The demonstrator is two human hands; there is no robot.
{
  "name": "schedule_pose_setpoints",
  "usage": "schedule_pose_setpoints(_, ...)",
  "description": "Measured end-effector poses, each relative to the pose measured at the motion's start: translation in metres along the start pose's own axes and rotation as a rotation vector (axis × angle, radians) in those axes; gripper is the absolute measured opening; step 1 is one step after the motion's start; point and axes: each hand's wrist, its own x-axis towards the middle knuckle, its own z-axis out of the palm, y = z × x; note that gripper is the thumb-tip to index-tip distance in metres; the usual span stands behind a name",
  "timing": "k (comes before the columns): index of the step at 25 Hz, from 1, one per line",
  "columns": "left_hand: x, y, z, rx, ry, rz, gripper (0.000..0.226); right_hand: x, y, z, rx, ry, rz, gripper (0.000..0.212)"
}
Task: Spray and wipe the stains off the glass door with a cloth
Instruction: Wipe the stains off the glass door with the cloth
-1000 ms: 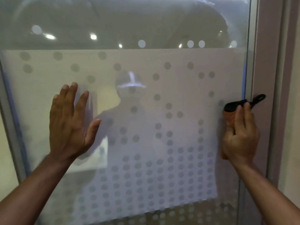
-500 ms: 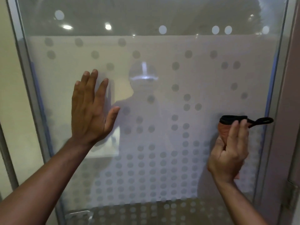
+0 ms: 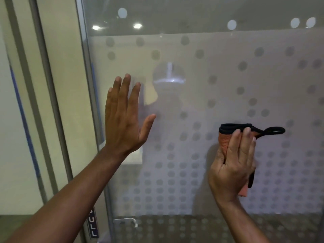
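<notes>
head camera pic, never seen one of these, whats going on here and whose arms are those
There is no machine here. The picture comes from a wide-angle camera worn on a person's head, looking forward at their own two bare arms, which reach in from the bottom edge. In front of them is a glass door covered with frosted film and a pattern of grey dots; the faint shape in the middle is the person's own reflection. The left hand is open, fingers spread, laid flat against the glass. The right hand presses a folded orange cloth with black edging onto the glass; a black loop sticks out to the right. At the left stands the metal door frame. No spray bottle is visible.
</notes>
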Motion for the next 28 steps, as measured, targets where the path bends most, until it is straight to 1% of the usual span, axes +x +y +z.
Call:
schedule_pose_setpoints(6,-0.037,-0.066,-0.017,0.038,-0.028,0.013,0.082,-0.033,-0.071,0.029,-0.035,-0.024,-0.066,0.063)
schedule_pose_setpoints(9,-0.042,-0.072,-0.018,-0.009,-0.046,0.034,0.083,-0.049,-0.109,0.041,-0.026,-0.042,-0.082,0.064)
schedule_pose_setpoints(16,-0.044,-0.074,-0.018,-0.115,-0.051,0.053,0.083,-0.083,-0.17,0.063,0.065,-0.145,-0.227,0.064)
schedule_pose_setpoints(21,-0.042,-0.072,-0.024,-0.206,-0.057,0.004,0.081,-0.103,-0.182,0.068,0.114,-0.215,-0.335,0.069)
schedule_pose_setpoints(24,-0.042,-0.074,-0.027,-0.243,-0.079,0.002,0.083,-0.112,-0.174,0.066,0.109,-0.288,-0.476,0.067)
schedule_pose_setpoints(28,-0.051,-0.075,-0.028,-0.225,-0.105,0.02,0.082,-0.115,-0.148,0.06,0.086,-0.331,-0.679,0.063)
